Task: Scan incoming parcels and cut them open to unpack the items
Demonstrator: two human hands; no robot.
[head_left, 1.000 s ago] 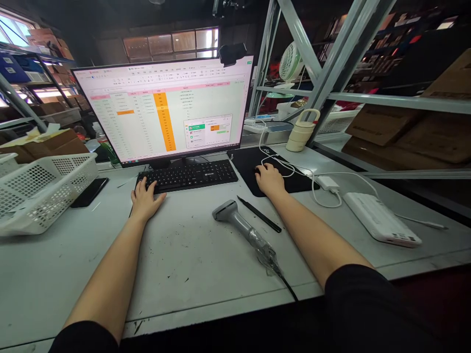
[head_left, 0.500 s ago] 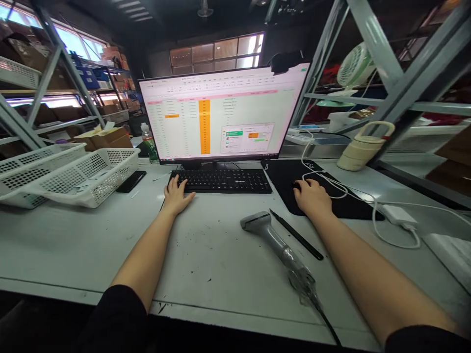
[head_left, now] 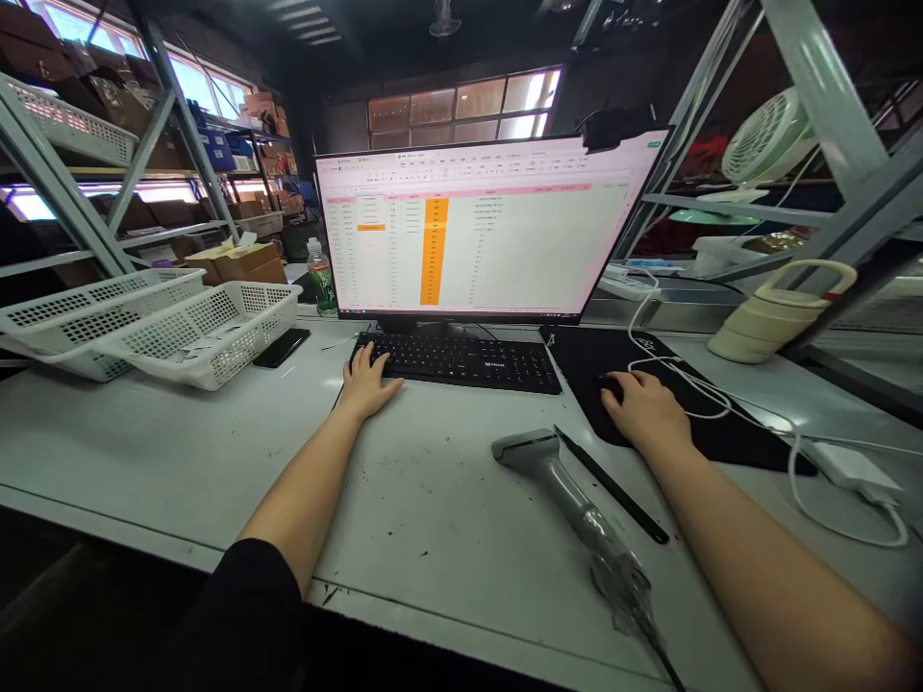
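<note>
The left hand (head_left: pixel 367 383) lies flat, fingers spread, on the left end of the keyboard (head_left: pixel 461 359) below the monitor (head_left: pixel 483 226). The right hand (head_left: pixel 645 413) cups a mouse (head_left: pixel 610 384) on the black mat (head_left: pixel 649 399). A scanner (head_left: pixel 569 490) and pen (head_left: pixel 612 485) lie between the arms.

Bare counter (head_left: pixel 447 509) lies open in the lower middle of the frame, between the two forearms. To its right a scanner (head_left: pixel 569 500) and a black pen (head_left: pixel 612 485) lie slantwise. Stacked white baskets (head_left: pixel 180 327) and a phone (head_left: pixel 281 347) crowd the left; a white cable (head_left: pixel 757 423) loops across the mouse pad (head_left: pixel 728 432) at right.
</note>
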